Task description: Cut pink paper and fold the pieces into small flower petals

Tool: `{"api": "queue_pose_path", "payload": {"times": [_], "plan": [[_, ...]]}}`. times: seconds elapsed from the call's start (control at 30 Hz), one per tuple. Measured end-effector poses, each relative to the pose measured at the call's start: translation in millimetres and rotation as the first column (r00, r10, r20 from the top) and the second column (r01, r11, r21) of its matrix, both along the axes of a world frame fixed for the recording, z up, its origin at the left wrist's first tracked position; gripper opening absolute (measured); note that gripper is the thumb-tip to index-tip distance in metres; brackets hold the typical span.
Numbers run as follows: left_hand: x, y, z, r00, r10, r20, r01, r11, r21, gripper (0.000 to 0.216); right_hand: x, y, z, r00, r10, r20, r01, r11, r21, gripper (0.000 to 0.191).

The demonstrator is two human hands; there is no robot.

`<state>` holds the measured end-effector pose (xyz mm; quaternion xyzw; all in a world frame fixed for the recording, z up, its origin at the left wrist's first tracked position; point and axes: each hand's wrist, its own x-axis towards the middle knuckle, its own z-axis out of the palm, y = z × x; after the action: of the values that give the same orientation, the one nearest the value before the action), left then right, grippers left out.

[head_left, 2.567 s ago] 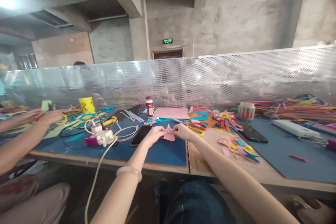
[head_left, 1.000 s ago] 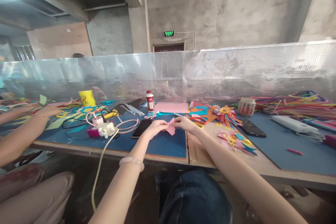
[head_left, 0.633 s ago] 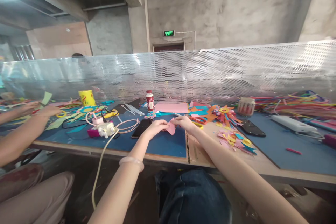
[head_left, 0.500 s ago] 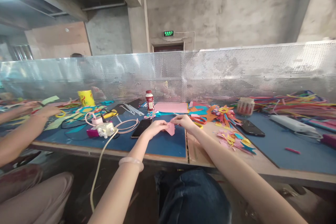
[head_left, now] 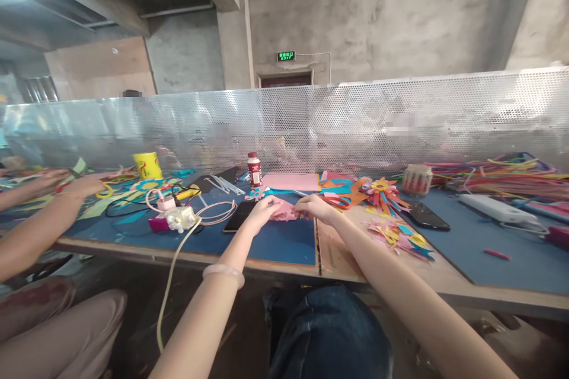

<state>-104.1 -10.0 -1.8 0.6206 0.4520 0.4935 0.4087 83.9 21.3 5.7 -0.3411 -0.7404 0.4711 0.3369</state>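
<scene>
Farther apart than half a second ago, the left hand [head_left: 264,209] and right hand [head_left: 315,207] now have the pink paper [head_left: 283,211] spread between them, where it hung point-down before; the left fingers pinch its left side; the right fingers, bent close together, meet its other edge, though I can't tell whether they grip it; it sits over the blue mat [head_left: 280,249], just right of the dark phone [head_left: 236,219]; beyond stands the red-capped bottle [head_left: 254,172]; orange-handled scissors [head_left: 341,204] lie past the right hand.
</scene>
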Motion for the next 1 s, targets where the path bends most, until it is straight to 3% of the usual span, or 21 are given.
{"api": "queue_pose_path", "payload": {"times": [0.13,0.3,0.57,0.7,0.8,0.87,0.93,1.0], "plan": [[0.0,-0.7,2.0,0.998,0.015,0.064,-0.014,1.000,-0.018,0.030,0.4,-4.1,1.6,0.992,0.094,0.087,-0.092,0.996,-0.018,0.019],[-4.5,3.3,1.1,0.989,-0.007,0.146,0.009,1.000,-0.013,0.033,1.2,-5.2,3.7,1.000,-0.004,0.027,0.003,1.000,0.023,0.020],[-6.8,4.5,-1.9,0.971,0.090,0.222,-0.097,0.995,0.017,0.026,4.4,-4.9,3.6,0.996,0.043,0.079,-0.045,0.999,0.013,0.024],[-3.2,-0.3,5.4,0.930,0.159,0.332,-0.169,0.986,0.003,0.027,2.0,-8.3,6.3,0.999,0.027,0.025,-0.028,1.000,0.006,0.022],[7.4,-3.9,14.2,0.854,0.210,0.477,-0.237,0.972,-0.004,0.027,-2.0,-11.2,10.4,0.995,-0.002,-0.097,0.004,1.000,0.017,0.021],[20.5,-6.9,20.8,0.804,0.126,0.581,-0.169,0.985,0.020,0.027,-2.1,-14.2,15.0,0.985,-0.026,-0.173,0.032,0.999,0.037,0.023],[37.2,-10.5,27.1,0.837,-0.012,0.548,-0.006,1.000,0.030,0.023,2.9,-18.5,21.5,0.982,-0.036,-0.183,0.050,0.996,0.076,0.027],[54.1,-14.5,32.5,0.860,0.044,0.509,-0.050,0.999,-0.001,0.022,13.8,-22.6,29.5,0.997,0.001,-0.080,0.011,0.990,0.141,0.034]]}}
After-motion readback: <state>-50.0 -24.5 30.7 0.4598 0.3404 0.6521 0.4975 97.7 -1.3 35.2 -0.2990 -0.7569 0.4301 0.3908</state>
